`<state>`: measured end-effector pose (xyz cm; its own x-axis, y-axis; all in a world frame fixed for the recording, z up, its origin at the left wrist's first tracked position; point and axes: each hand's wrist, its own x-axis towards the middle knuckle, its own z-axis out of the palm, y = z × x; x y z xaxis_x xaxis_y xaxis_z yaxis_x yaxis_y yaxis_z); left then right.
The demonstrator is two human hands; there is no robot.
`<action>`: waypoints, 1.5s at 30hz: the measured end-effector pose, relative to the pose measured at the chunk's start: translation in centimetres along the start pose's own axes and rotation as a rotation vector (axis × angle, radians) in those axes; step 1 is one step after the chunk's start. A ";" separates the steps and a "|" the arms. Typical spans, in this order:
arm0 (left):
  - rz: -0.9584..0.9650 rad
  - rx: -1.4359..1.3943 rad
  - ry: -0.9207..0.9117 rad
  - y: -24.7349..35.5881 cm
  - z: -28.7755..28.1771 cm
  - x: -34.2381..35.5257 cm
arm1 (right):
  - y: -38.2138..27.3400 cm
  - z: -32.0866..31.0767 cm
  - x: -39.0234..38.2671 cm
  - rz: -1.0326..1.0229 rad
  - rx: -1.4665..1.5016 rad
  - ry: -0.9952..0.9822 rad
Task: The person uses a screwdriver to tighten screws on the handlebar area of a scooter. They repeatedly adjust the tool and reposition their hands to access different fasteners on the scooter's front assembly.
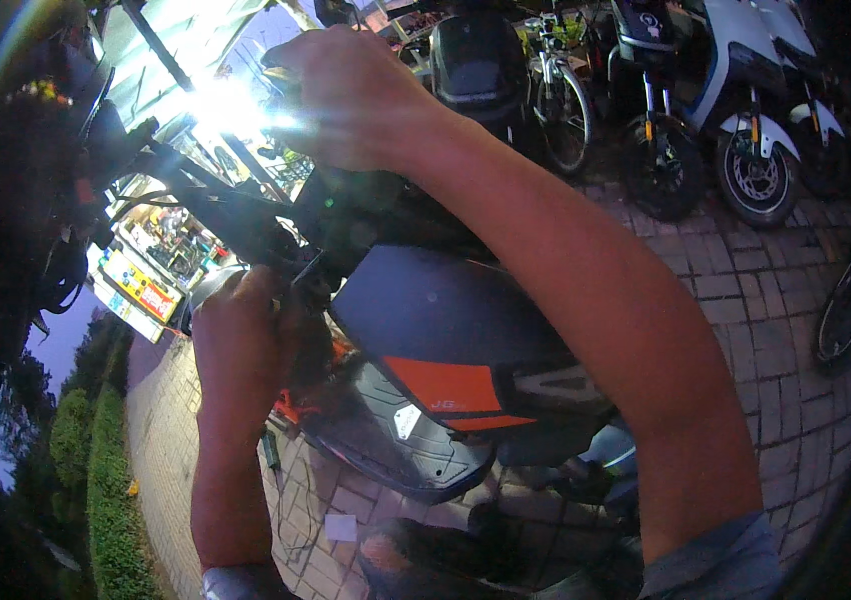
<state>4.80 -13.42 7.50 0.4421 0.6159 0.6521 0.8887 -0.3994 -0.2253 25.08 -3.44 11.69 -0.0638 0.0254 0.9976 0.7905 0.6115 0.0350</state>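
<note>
Black and orange bodywork fills the middle of what we see, but we start at our fingers: those of our left hand (246, 320) are curled shut around a dark part at the handlebar (216, 205) of the scooter (446, 340), pressed against the top edge of its front panel, and just what they grip is too dark for us to tell. Our right hand (351, 95) is raised higher, at the upper end of the same bar, its fingers bent closed over something hidden in the white glare of a lamp (231, 105); whether it grips the bar or a small thing we cannot tell. The scooter leans beneath both forearms, its footboard (386, 430) toward the lower edge of the view, its dark blue front panel with an orange stripe (441, 385) between our arms. It stands on brick paving (776, 330). Well apart, along the far edge of the paving, we see a white scooter (746, 90) and a bicycle (561, 95) parked. At the left a green hedge (96, 480) runs beside the paving.
</note>
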 end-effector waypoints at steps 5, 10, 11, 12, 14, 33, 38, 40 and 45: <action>-0.121 -0.004 0.011 0.7 0.6 -0.4 | -0.7 -0.9 0.1 0.115 0.045 -0.099; -0.124 -0.038 0.115 1.7 1.3 -0.5 | 0.1 -0.1 -0.1 0.031 -0.009 -0.025; -0.091 -0.031 0.110 1.6 1.0 -0.4 | -0.1 0.0 -0.1 0.060 0.011 -0.022; -0.058 -0.024 0.106 1.2 0.5 0.0 | -0.4 0.0 -0.1 0.088 0.031 -0.018; 0.004 -0.006 0.081 0.4 0.1 0.2 | -0.3 0.1 0.1 0.054 0.016 -0.019; -0.039 0.041 0.056 -0.1 0.6 0.0 | -0.7 -1.0 0.2 0.070 0.122 -0.106; -0.006 -0.013 0.015 0.8 -0.1 0.8 | 0.2 -1.2 -0.4 -0.143 -0.032 0.129; -0.030 0.025 0.000 1.0 -0.4 0.6 | -1.4 -2.5 -1.5 -0.192 -0.163 0.281; -0.099 -0.030 -0.045 -0.1 0.4 0.2 | -9.7 -6.4 -7.6 -0.042 0.087 -0.565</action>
<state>4.84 -13.03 7.36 0.3576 0.6833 0.6365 0.9247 -0.3546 -0.1388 21.79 -14.60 4.15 -0.4281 0.4039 0.8085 0.7291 0.6830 0.0448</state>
